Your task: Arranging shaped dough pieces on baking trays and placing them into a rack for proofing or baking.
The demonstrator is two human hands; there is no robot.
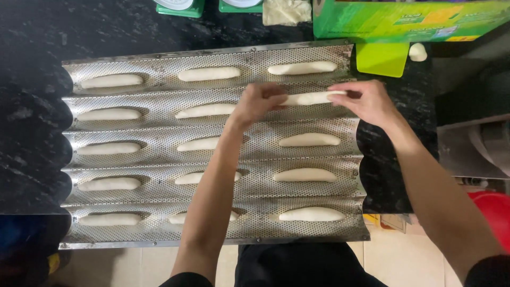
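A long white dough roll (311,98) is held at both ends over the second channel of a perforated metal baguette tray (159,105). My left hand (258,102) pinches its left end and my right hand (361,101) pinches its right end. Several other shaped dough rolls lie in the tray's five channels, such as one at the top right (302,68) and one just below my hands (309,140). My left forearm crosses the middle column and partly hides the rolls there.
The tray rests on a dark stone counter (32,64). Behind it are a green box (409,20), a green plastic scraper (382,58), a small dough lump (417,51) and two green scale bases (180,6). A red object (494,210) sits at the lower right.
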